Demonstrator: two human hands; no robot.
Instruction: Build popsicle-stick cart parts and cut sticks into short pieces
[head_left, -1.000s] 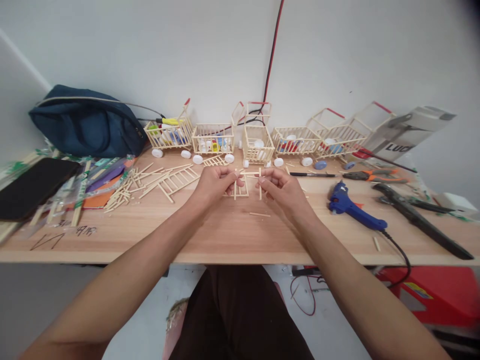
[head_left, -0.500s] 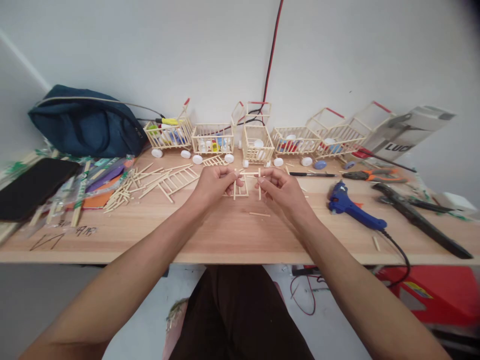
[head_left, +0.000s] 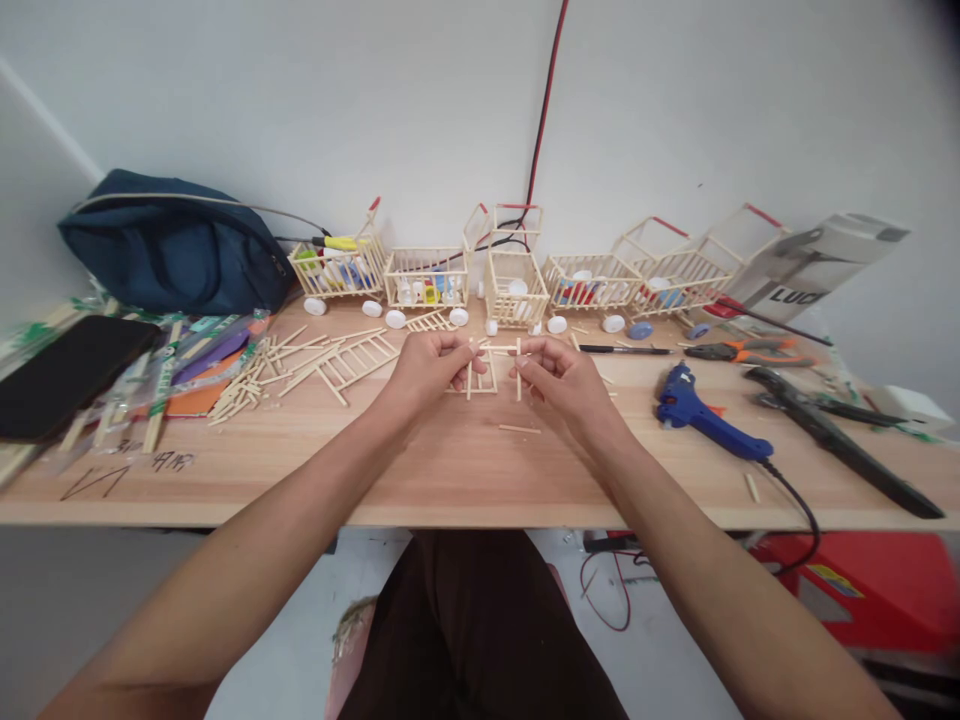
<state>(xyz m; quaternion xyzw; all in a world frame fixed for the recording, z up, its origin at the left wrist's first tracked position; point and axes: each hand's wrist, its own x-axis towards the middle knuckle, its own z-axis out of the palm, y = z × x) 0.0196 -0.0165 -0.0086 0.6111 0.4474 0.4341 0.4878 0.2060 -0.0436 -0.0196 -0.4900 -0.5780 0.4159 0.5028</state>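
Over the middle of the wooden table (head_left: 450,470), my left hand (head_left: 429,370) and my right hand (head_left: 564,378) both pinch a small frame of thin wooden sticks (head_left: 493,362). Each hand grips one upright stick of it, and crossbars run between the two. A flat stick panel (head_left: 480,382) lies on the table just under the hands. One loose stick (head_left: 520,429) rests in front of my right hand.
Several stick-built carts (head_left: 514,285) with cap wheels stand along the wall. A ladder-like panel (head_left: 358,358) and loose sticks (head_left: 244,385) lie left, beside a blue bag (head_left: 169,245) and a phone (head_left: 64,372). A blue glue gun (head_left: 709,415), pliers (head_left: 750,350) and a black tool (head_left: 840,435) lie right.
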